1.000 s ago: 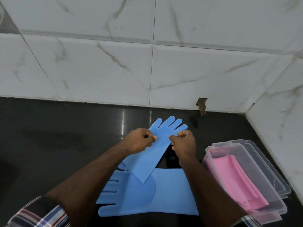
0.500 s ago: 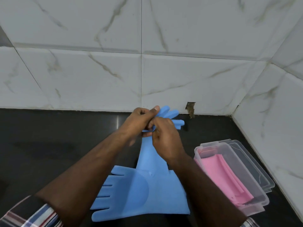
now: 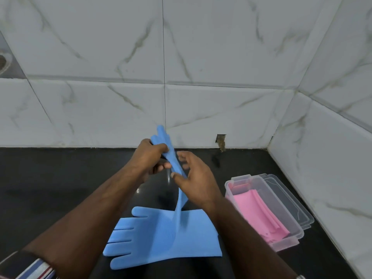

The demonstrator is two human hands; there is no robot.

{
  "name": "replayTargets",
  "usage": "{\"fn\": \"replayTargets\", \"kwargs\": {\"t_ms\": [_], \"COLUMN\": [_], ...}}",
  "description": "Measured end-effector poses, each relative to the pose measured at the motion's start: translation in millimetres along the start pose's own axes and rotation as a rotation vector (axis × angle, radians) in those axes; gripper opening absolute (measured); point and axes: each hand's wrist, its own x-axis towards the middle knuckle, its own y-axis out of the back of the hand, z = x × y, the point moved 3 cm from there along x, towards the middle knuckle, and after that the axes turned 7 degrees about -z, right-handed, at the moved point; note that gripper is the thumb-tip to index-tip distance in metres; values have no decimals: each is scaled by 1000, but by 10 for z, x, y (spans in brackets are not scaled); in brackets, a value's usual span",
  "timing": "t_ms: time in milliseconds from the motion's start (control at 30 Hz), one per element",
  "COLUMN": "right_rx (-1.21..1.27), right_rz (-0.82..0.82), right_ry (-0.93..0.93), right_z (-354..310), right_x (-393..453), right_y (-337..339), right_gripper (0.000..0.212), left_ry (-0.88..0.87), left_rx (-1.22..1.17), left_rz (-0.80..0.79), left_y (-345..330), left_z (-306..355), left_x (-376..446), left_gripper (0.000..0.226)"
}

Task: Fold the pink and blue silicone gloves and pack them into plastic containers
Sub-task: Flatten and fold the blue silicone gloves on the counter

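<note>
A blue silicone glove [image 3: 174, 164] hangs upright in the air, seen edge-on, its fingers pointing up and its cuff trailing down. My left hand [image 3: 150, 158] grips it near the palm. My right hand [image 3: 194, 178] touches its lower part with thumb and loosely spread fingers. A second blue glove [image 3: 161, 236] lies flat on the black counter [image 3: 60, 188] below, fingers to the left. Folded pink gloves [image 3: 259, 214] lie inside a clear plastic container [image 3: 285, 210] at the right.
A second clear container or lid [image 3: 289, 198] sits tucked under and behind the first one. White marble-look tiled walls [image 3: 221, 109] close the counter at the back and right, with a small chipped hole [image 3: 221, 140] at the base.
I have lifted the blue glove higher and turned it edge-on. My right hand has slid down from the glove's fingers to its lower part and loosened. The view tilted up slightly.
</note>
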Motion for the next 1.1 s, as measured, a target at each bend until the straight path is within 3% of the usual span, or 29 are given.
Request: {"fn": "replayTargets", "kwargs": {"t_ms": [100, 167, 200, 333, 433, 500, 633, 800, 867, 967, 1000, 1100], "right_rx": [-105, -143, -162, -256, -394, -444, -486, -539, -484, -384, -359, -289], "right_rz": [-2, 50, 81, 76, -110, -140, 48, 78, -63, -540, -623, -518], "right_ry": [-130, -133, -115, -56, -201, -299, -139, -37, -88, -235, -254, -302], "right_z": [108, 124, 110, 81, 252, 364, 281, 40, 42, 147, 182, 320], "right_x": [-129, -174, -176, -162, -232, -310, -293, -297, -405, -684, -768, -810], "right_y": [22, 83, 124, 244, 223, 226, 339, 428, 414, 254, 193, 95], "right_gripper": [23, 25, 28, 38, 25, 21, 22, 20, 19, 15, 18, 22], "left_ry": [10, -19, -46, -92, -100, -139, -227, -286, -213, 172, 273, 308], "left_rx": [-25, 30, 63, 197, 375, 543, 711, 561, 569, 691, 734, 714], "left_rz": [23, 5, -11, -75, -175, -187, -61, -50, -188, -537, -584, -403], "left_y": [70, 106, 120, 210, 316, 386, 529, 690, 800, 1037, 1125, 1313], "left_z": [-42, -53, -54, -22, -50, -99, -187, -193, -303, -665, -791, -1052], "left_x": [-65, -122, -150, -231, -293, -323, -333, -423, -526, -788, -866, -901], "left_gripper": [66, 88, 84, 23, 24, 19, 5, 6, 4, 34, 35, 34]}}
